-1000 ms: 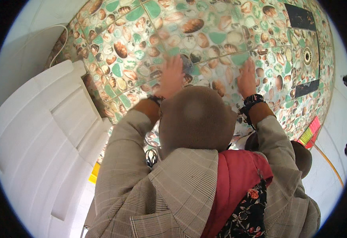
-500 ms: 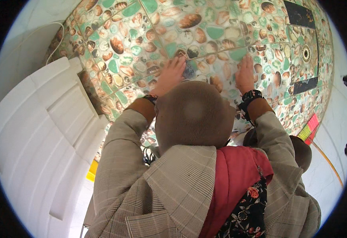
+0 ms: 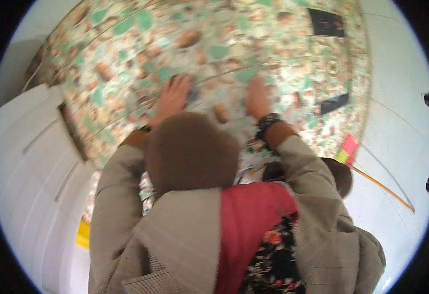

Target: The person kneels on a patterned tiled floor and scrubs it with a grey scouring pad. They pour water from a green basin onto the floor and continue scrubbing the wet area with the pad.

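Observation:
My left hand (image 3: 173,99) lies low on the pebble-patterned tiled floor (image 3: 141,63), fingers pointing away from me. Under and beside its fingers shows a small dark blue-grey scrubbing pad (image 3: 192,92), partly hidden by the hand. To the right, my right hand (image 3: 259,100) rests flat on the tiles with fingers stretched out and nothing in it. A dark floral cuff (image 3: 268,122) circles the right wrist. Motion blur softens both hands and the floor.
A brown-clad knee (image 3: 192,152) rises between my arms. White ribbed panels (image 3: 33,152) stand on the left, a yellow object (image 3: 83,234) below them. On the right are dark rectangular patches (image 3: 327,23), a round drain (image 3: 333,67) and a pink-and-yellow broom (image 3: 347,148) with an orange handle.
The whole view has shifted, so floor, hands and body appear farther left. Both hands stay at nearly the same places on the tiles. More of the broom's handle shows.

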`<state>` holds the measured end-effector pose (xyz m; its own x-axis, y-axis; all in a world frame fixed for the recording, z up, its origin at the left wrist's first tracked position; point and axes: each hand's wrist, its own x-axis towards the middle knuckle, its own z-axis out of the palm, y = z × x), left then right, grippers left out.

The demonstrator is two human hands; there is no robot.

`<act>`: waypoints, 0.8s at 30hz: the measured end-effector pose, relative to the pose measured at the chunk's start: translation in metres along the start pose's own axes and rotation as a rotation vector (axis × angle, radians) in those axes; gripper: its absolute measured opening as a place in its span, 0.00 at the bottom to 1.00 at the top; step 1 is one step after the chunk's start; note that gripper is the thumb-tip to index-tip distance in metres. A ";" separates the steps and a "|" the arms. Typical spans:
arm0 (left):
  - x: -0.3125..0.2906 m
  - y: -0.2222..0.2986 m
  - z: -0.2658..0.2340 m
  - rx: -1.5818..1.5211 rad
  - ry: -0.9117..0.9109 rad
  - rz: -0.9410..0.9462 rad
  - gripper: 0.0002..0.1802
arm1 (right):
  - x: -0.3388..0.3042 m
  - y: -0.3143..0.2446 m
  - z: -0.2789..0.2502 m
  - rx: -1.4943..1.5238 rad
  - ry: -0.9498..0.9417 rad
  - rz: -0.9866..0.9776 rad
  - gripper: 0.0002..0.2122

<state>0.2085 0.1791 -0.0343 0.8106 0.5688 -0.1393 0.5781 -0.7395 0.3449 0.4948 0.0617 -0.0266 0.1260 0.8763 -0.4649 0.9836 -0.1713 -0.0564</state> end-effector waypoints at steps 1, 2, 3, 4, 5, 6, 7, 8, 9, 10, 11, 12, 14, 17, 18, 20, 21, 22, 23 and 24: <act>0.001 -0.001 0.003 -0.013 -0.094 0.019 0.34 | -0.001 0.001 -0.002 0.173 0.043 0.063 0.25; 0.005 -0.010 0.002 -0.024 -0.042 0.098 0.32 | 0.000 0.002 -0.007 0.126 0.104 -0.003 0.23; 0.007 -0.026 -0.004 -0.011 -0.045 0.143 0.30 | -0.001 0.002 -0.012 0.285 0.147 0.029 0.21; 0.011 -0.048 -0.012 0.000 0.073 -0.020 0.25 | -0.002 -0.001 -0.017 0.451 0.157 0.080 0.18; 0.020 -0.074 -0.022 0.033 0.255 -0.088 0.21 | -0.003 -0.002 -0.022 0.292 0.197 -0.038 0.16; 0.026 -0.098 -0.034 0.042 0.309 -0.321 0.13 | -0.002 -0.004 -0.025 0.142 0.244 -0.125 0.14; 0.023 -0.109 -0.041 0.209 0.573 -0.438 0.15 | -0.002 -0.006 -0.027 0.117 0.234 -0.128 0.13; 0.024 -0.114 -0.046 0.412 0.675 -0.520 0.18 | -0.002 -0.008 -0.027 0.141 0.277 -0.105 0.13; 0.023 -0.108 -0.047 0.383 0.564 -0.509 0.20 | -0.001 -0.009 -0.025 0.170 0.330 -0.076 0.13; 0.022 -0.098 -0.048 0.291 0.444 -0.555 0.22 | 0.000 -0.009 -0.023 0.218 0.355 -0.054 0.13; 0.024 -0.079 -0.043 0.068 0.400 -0.525 0.23 | 0.000 -0.009 -0.019 0.110 0.377 -0.070 0.13; 0.025 -0.054 -0.035 -0.076 0.237 -0.437 0.31 | 0.000 -0.006 -0.016 0.018 0.361 -0.103 0.14; 0.039 -0.008 -0.017 -0.295 -0.132 -0.309 0.26 | 0.000 -0.001 -0.007 0.020 0.190 -0.098 0.18; 0.042 0.021 0.000 -0.004 0.050 0.124 0.29 | 0.002 0.006 0.003 0.153 0.218 -0.057 0.25; 0.036 0.022 0.003 -0.006 0.071 0.047 0.29 | 0.002 0.007 0.004 0.220 0.116 0.012 0.26; 0.014 0.002 -0.002 -0.003 0.182 -0.089 0.29 | 0.000 0.009 0.003 0.242 0.173 -0.045 0.25; -0.003 -0.010 -0.006 0.062 0.171 -0.203 0.29 | 0.001 0.009 0.001 0.227 0.178 -0.102 0.25; -0.022 -0.024 -0.010 -0.003 0.114 -0.424 0.30 | 0.000 0.009 -0.001 0.163 0.201 -0.154 0.24; -0.044 -0.039 -0.015 -0.054 0.136 -0.599 0.30 | 0.001 0.007 -0.003 0.208 0.211 -0.137 0.24; -0.063 -0.053 -0.017 -0.121 0.170 -0.729 0.31 | 0.000 0.007 -0.004 0.235 0.250 -0.126 0.24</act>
<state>0.1252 0.1884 -0.0277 0.1959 0.9535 -0.2289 0.9399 -0.1160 0.3210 0.5022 0.0628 -0.0232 0.0620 0.9752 -0.2125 0.9404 -0.1284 -0.3148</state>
